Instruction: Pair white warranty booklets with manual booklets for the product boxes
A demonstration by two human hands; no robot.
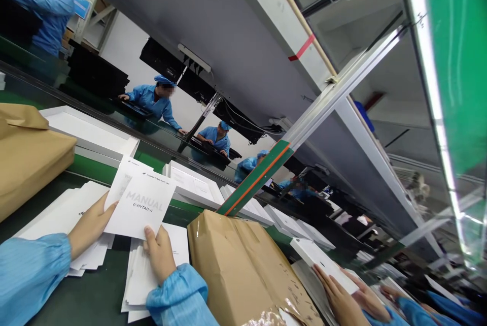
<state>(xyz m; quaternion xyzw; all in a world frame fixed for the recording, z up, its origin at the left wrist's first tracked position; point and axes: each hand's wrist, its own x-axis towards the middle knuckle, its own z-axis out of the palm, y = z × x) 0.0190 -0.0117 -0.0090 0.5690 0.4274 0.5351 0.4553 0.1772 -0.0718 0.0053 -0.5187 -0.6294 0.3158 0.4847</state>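
Observation:
My left hand [89, 227] and my right hand [160, 252] together hold a small white booklet [140, 206] printed "MANUAL", with a second booklet [124, 173] fanned out behind it. The left fingers grip the booklet's left edge; the right thumb presses on its lower edge. Both arms wear light blue sleeves. Under the hands lie stacks of more white booklets [61, 214] on the dark green table [95, 295]. A brown paper parcel [243, 270] lies just right of my right hand.
Another brown paper parcel [26, 158] sits at the left. White flat boxes [91, 130] line a green conveyor. A co-worker's hands [342, 298] rest on a white box [323, 262] at lower right. Several people in blue work along the far side.

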